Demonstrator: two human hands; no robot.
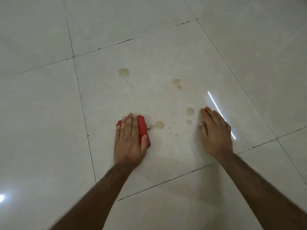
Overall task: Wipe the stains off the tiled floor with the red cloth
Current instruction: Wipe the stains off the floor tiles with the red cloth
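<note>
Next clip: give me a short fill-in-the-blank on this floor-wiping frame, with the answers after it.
1. The left hand presses down on a bunched cloth coloured ____.
2. The right hand lies flat on the ____, holding nothing.
3. The nearest yellowish-brown stain lies just to the ____ of the cloth.

Missing words: red; floor; right

Glossy pale tiles (166, 47) with dark grout lines (83, 103) reflect a bright light streak (221, 113)

The pale tiled floor (166, 47) carries a bunched red cloth (142, 128). Yellowish stains (159, 124) lie just right of the cloth, with more beyond it.
</note>
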